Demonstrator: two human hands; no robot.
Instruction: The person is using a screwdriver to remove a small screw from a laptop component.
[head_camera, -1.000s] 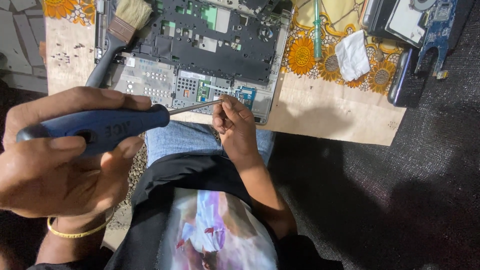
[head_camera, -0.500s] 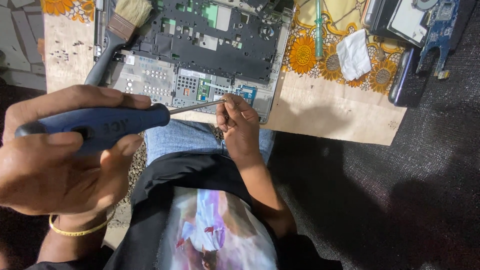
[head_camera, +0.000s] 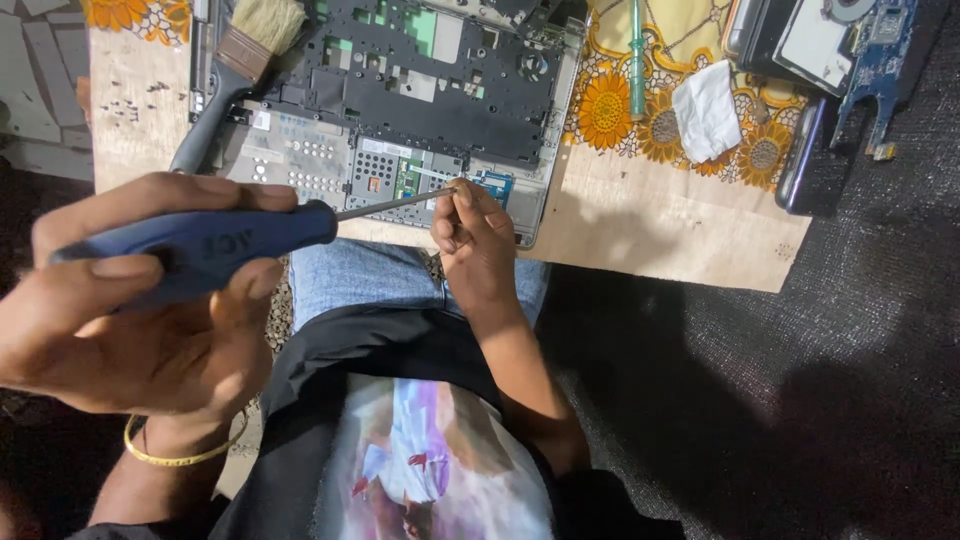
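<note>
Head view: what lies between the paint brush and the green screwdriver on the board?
The opened laptop base, its dark frame and green circuit parts exposed, fills that stretch between the brush and the green screwdriver, as the head view shows.

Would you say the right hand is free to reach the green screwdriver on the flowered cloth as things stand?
Probably not at once: the right hand is pinching the tip of the blue screwdriver. Otherwise nothing lies between it and the green screwdriver.

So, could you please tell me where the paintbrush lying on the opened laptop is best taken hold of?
Grip the paintbrush by its dark handle, coming from the lower left. The handle slants down-left off the laptop chassis and lies bare, while the bristles sit at the far end.
</note>
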